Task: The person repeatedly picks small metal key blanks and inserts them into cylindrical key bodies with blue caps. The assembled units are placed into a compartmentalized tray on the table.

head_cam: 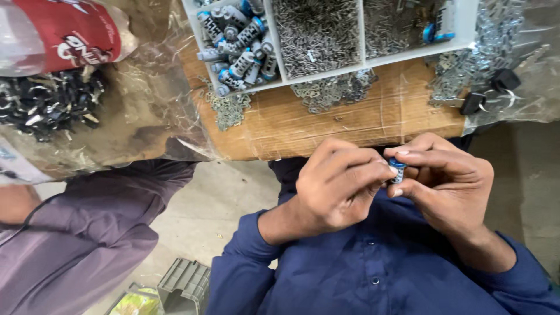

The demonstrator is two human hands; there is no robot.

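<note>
Blue-capped and grey in the body, a small cylinder sits pinched between my two hands, just below the near edge of the counter and above my dark blue shirt. My right hand is curled almost closed around it: the forefinger lies across the top, the thumb presses from underneath, and the other fingers fold in behind. My left hand is likewise nearly closed, its fingertips bunched against the left side of the cylinder, touching it; whether they carry a second small part I cannot tell, since the knuckles hide the inside of the hand. The cylinder stands roughly upright in the view, its long axis running from the counter edge toward my chest, with the blue end at the top, nearest the counter. Only a short stretch of it shows between the fingers. On the counter, which is brown cardboard under clear plastic film, a white divided tray holds more of the same blue-and-grey cylinders in its left compartment and fine metal pins in the middle one. Loose flat metal pieces lie just in front of the tray. Two black clips rest to the right, well apart from my hands. A purple sleeve of another person shows at the left.
</note>
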